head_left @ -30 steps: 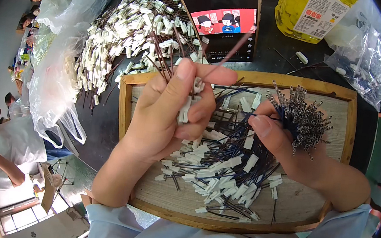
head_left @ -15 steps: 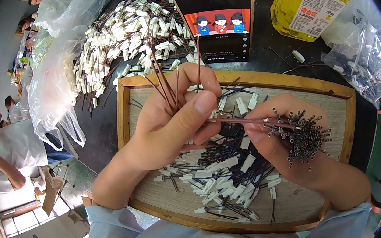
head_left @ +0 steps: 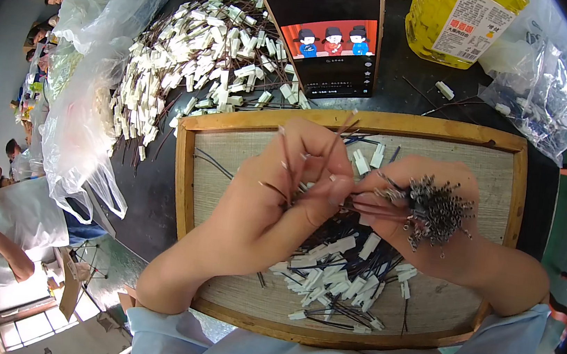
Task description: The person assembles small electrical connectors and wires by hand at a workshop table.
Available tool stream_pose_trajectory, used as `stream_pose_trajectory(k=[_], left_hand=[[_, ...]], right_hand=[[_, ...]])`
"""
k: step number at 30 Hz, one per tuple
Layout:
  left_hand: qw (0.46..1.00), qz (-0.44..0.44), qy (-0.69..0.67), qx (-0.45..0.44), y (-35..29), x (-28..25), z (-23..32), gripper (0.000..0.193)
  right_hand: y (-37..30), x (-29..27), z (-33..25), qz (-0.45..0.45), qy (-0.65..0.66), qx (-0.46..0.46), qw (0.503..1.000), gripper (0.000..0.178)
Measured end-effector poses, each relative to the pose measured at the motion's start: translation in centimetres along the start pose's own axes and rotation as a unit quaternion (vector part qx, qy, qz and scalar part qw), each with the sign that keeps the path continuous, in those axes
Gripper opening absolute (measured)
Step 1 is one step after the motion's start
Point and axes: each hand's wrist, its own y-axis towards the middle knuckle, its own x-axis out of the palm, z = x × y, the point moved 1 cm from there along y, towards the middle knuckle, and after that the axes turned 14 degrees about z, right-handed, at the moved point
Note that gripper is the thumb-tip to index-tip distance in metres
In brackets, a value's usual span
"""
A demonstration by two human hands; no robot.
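My left hand [head_left: 277,201] is closed on a few thin brown wires [head_left: 331,144], whose ends stick up between the fingers. Its thumb and fingertips meet those of my right hand [head_left: 395,237] over the tray. A thick bundle of wires with small metal terminals on the ends [head_left: 442,210] is gripped in my right hand, terminals fanned out to the right. What lies between the touching fingertips is partly hidden and blurred. Below both hands, white plastic connectors with dark wires [head_left: 338,281] lie heaped in a wood-framed tray [head_left: 185,190].
Behind the tray leans a phone [head_left: 320,41] playing a cartoon. Left of it spreads a large pile of white connectors with brown wires [head_left: 203,49], beside a clear plastic bag [head_left: 79,133]. A yellow jug [head_left: 454,25] and another bag [head_left: 544,95] stand back right. Other people sit at far left.
My left hand has moved right, up against the right hand, and the wires in it have tilted. The right hand's bundle has shifted slightly left.
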Motion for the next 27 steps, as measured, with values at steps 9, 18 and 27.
stream_pose_trajectory(k=[9, 18, 27], left_hand=[[0.996, 0.083, -0.007, -0.041, 1.0, -1.4, 0.8, 0.015], [0.888, 0.095, -0.403, -0.198, 2.7, -4.6, -1.3, 0.029], [0.854, 0.321, -0.347, -0.216, 2.9, -1.8, -0.4, 0.021]], right_hand=[[-0.1, 0.6, -0.8, 0.108, -0.011, 0.105, 0.989, 0.006], [0.3, 0.9, -1.0, 0.037, 0.137, 0.296, 0.945, 0.010], [0.3, 0.8, -1.1, 0.103, 0.167, 0.266, 0.944, 0.020]])
